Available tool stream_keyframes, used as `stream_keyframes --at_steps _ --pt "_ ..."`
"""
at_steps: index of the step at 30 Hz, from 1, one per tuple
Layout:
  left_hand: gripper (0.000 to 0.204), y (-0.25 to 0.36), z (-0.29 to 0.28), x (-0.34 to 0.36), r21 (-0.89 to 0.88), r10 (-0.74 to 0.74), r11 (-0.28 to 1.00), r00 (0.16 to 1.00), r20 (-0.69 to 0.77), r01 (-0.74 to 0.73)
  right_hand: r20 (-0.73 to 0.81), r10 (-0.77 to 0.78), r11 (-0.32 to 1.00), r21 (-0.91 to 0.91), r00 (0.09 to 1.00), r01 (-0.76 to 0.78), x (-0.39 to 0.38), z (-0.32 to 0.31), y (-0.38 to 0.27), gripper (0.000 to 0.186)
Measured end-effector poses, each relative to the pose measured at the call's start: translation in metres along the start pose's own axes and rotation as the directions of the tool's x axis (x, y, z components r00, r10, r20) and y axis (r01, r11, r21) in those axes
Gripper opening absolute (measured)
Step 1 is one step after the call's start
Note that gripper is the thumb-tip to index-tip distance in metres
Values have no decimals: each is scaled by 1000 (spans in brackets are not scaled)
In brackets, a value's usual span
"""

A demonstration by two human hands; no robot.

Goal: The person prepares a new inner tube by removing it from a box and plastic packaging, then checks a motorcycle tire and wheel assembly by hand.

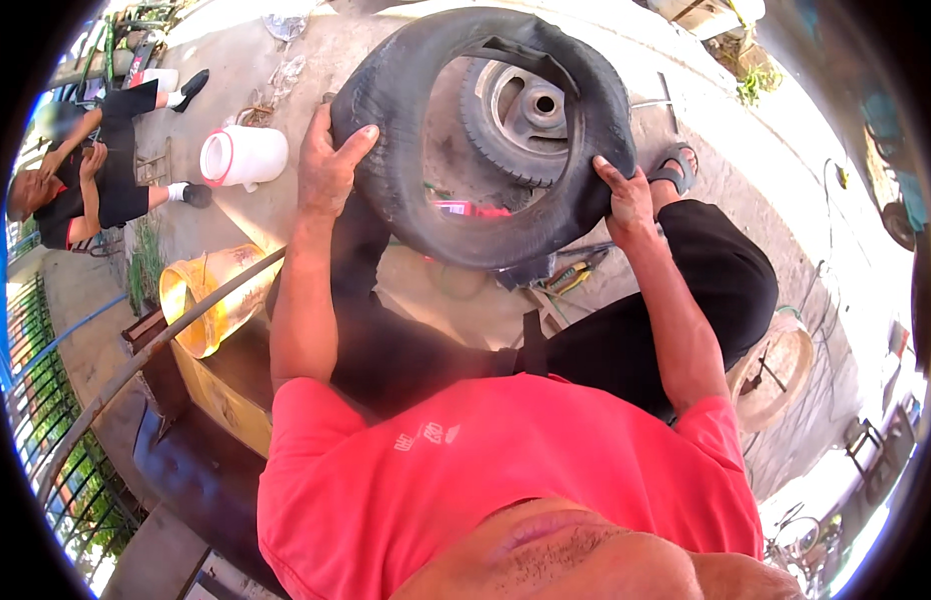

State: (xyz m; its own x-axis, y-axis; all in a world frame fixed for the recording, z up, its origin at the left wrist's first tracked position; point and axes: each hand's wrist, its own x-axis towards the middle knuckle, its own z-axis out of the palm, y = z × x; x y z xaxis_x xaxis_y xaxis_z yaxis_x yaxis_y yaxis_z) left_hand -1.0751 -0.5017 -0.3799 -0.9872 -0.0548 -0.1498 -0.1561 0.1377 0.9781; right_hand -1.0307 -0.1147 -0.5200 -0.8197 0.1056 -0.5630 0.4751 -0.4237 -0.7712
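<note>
A black rubber inner tube (391, 185), limp and creased along its far edge, is held up in front of me over the ground. My left hand (331, 165) grips its left side, the thumb on the near face and the fingers behind. On the opposite side my right hand (629, 200) pinches the tube in the same way. Through the tube's opening shows a wheel with a treaded tyre (486, 140) lying on the ground, its grey metal rim facing up. A red thing below it is partly hidden by the tube.
To the left lie a white drum-shaped container (261, 155) and a yellow bucket (236, 285), with a long metal bar (146, 360) crossing nearby. Tools (574, 277) lie between my legs. A pale bucket (786, 365) stands at right. Another person (116, 170) sits at far left.
</note>
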Motion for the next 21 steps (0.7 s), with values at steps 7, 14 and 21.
stream_keyframes --at_steps 7,14,21 --pt "50 52 -25 -23 -471 288 847 957 22 -244 127 -312 947 123 942 297 -41 25 -74 42" --pt "53 -17 -36 9 -308 -195 934 981 -13 182 203 -237 971 68 950 228 -46 21 -83 61" --pt "42 -17 -2 7 -62 -242 967 965 98 249 288 -120 992 76 950 102 -47 11 -80 72"
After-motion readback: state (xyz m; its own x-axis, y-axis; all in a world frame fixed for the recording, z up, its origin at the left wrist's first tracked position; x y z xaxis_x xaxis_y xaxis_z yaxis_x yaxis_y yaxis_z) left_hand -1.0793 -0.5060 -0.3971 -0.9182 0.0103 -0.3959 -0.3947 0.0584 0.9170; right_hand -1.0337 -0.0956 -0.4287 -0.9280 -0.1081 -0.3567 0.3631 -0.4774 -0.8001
